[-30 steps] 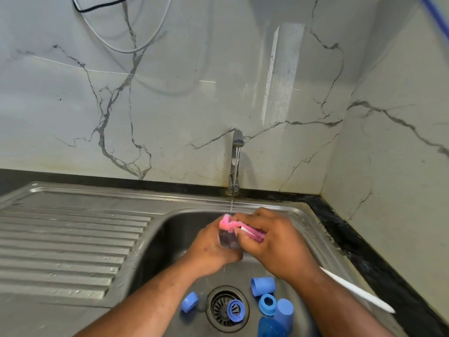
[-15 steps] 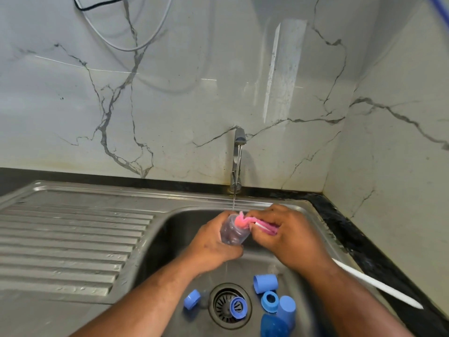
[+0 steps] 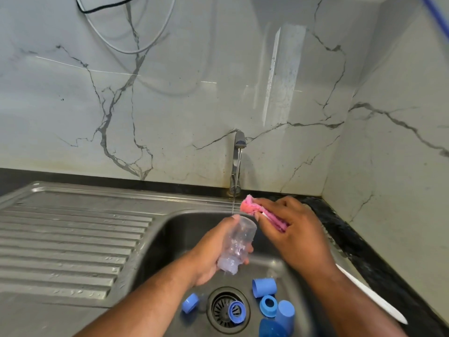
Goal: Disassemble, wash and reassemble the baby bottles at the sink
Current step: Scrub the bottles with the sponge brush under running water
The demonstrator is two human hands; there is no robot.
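Observation:
My left hand [image 3: 209, 254] grips a clear baby bottle [image 3: 239, 244] over the steel sink [image 3: 170, 229], tilted with its neck pointing down toward the drain. My right hand [image 3: 294, 234] holds a pink bottle brush [image 3: 252, 207] just right of the bottle, its pink head free of the bottle and its white handle [image 3: 371, 295] sticking out past my wrist. A thin stream runs from the tap [image 3: 239, 147] down beside the bottle's base. Several blue caps and rings [image 3: 264, 288] lie on the sink floor, one ring [image 3: 237, 311] on the drain strainer.
A ribbed steel draining board [image 3: 73, 239] stretches left of the basin. Black countertop [image 3: 359, 239] runs along the right edge under marble-patterned walls. Cables [image 3: 126, 45] hang on the back wall at top left.
The brush head has come out of the bottle and moved up and right. My left hand has tipped the bottle over so its neck points down.

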